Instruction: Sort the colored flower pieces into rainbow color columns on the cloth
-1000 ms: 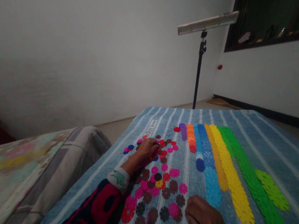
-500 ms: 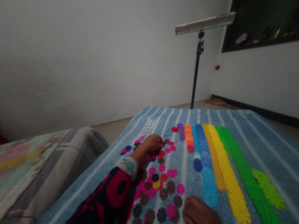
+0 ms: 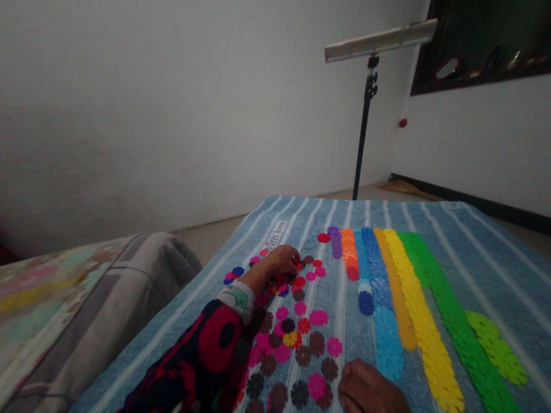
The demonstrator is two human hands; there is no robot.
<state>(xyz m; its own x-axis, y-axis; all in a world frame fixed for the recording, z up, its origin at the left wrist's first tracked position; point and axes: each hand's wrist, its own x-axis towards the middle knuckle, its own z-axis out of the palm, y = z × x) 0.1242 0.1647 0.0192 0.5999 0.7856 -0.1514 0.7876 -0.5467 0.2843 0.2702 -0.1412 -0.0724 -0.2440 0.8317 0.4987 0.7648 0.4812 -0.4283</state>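
Note:
My left hand (image 3: pixel 282 260) reaches across the loose pile, its fingers pinched together at a small red notched disc (image 3: pixel 295 260). Around and beneath it lie mixed flower-shaped plastic discs: pink ones (image 3: pixel 318 318), brown ones (image 3: pixel 317 343), black ones (image 3: pixel 299 394) and a few red and yellow ones. My right hand (image 3: pixel 376 401) rests low on the cloth, right of the pile. Its fingers are curled closed, and whatever they may hold is hidden. Beyond it, overlapping discs run in colour rows: purple (image 3: pixel 335 241), orange (image 3: pixel 348 246), blue (image 3: pixel 377 268), yellow (image 3: pixel 424 328) and green (image 3: pixel 458 334).
A blue striped cloth (image 3: pixel 216 311) covers the table. A single red disc (image 3: pixel 324 238) lies beside the purple row. Behind the table stands a black pole (image 3: pixel 363 137) with a flat panel on top. To the left is a patterned cloth-covered surface (image 3: pixel 41 314).
Both hands stay in nearly the same places, the left still pinching at the far part of the pile. The view has shifted very slightly. The disc rows look unchanged.

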